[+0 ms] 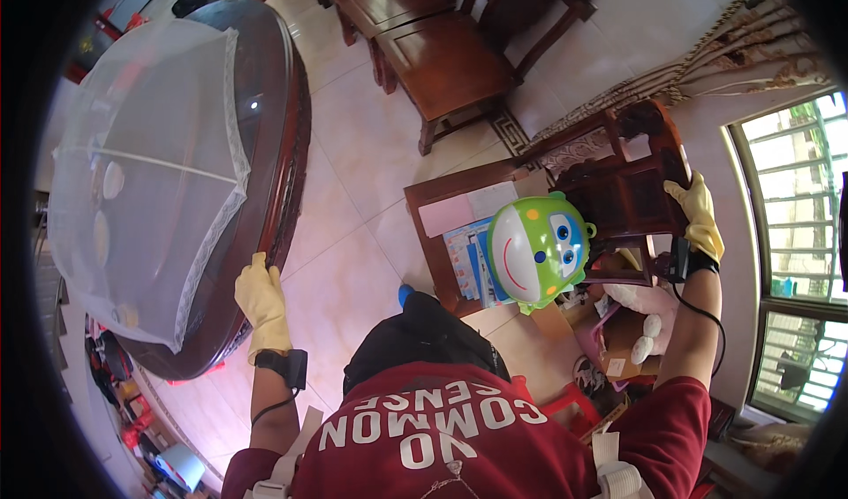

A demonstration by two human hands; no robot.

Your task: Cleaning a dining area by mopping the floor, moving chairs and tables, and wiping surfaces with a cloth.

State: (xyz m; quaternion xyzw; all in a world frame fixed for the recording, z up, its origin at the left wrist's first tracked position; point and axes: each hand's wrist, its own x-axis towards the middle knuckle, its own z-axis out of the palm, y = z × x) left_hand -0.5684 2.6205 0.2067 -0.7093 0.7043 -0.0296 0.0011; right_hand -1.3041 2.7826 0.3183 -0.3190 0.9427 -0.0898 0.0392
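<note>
My right hand (699, 217), in a pale yellow rubber glove, grips the top of a dark carved wooden chair's back (670, 161), with the thumb on the front side. On that chair's seat (424, 211) lie papers, a pink sheet (445, 217), and blue booklets (480, 260). A green and white cartoon-faced case (540, 250) rests over them against the backrest. My left hand (262, 303), gloved the same way, is beside the rim of an oval dark wooden table (281, 188). Its fingers look partly curled; whether they touch the rim or hold anything is hidden.
A white mesh food cover (165, 121) spans much of the table, with dishes under it. More wooden chairs (437, 68) stand ahead. At right are a barred window (795, 201), a tied curtain (715, 55), a pink plush toy (639, 307) and a red plastic stool (573, 403).
</note>
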